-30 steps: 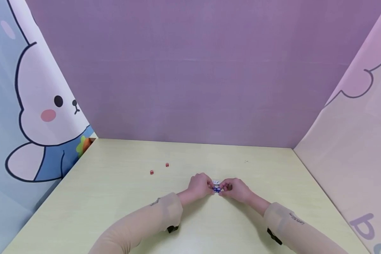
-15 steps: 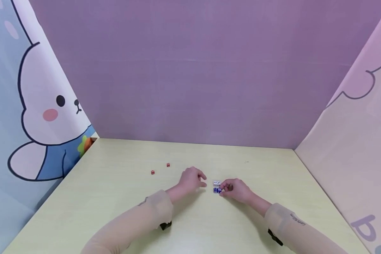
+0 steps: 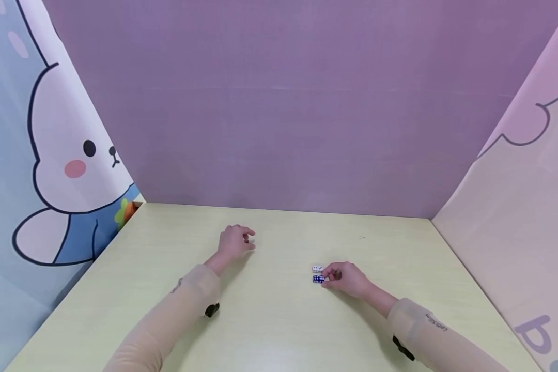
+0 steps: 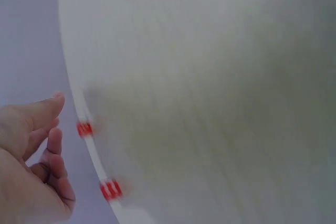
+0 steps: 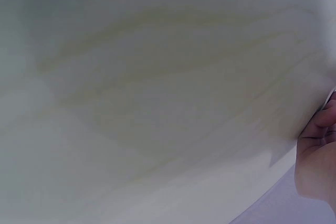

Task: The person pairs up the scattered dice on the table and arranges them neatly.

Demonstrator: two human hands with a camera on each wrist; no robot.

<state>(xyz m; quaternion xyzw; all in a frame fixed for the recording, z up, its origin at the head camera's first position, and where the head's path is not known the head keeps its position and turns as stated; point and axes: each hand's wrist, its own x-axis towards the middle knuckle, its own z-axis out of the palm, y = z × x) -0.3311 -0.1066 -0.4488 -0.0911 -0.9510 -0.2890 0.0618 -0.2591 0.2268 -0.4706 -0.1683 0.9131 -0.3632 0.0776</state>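
In the head view my left hand [image 3: 234,242] reaches over the left part of the table, thumb and fingers apart, holding nothing visible. Two red dice lie near its fingertips in the left wrist view: one die [image 4: 84,129] and another red die [image 4: 111,190]. The hand mostly hides them from the head camera. Farther right, my right hand [image 3: 346,277] has its thumb and curled index finger at the right end of two blue dice [image 3: 318,279], pinching there. White dice [image 3: 316,268] lie just behind the blue ones. The right wrist view shows only part of that hand, no dice.
The pale wooden table [image 3: 269,320] meets a purple backdrop [image 3: 279,103] at its far edge. A cloth printed with a cartoon rabbit [image 3: 74,139] hangs on the left, and a pale printed cloth [image 3: 530,206] on the right. A small dark mark [image 3: 362,237] shows at the back right.
My left hand has let go of the left end of the dice and moved left and away from me, over to the red dice. The right hand stays in place.
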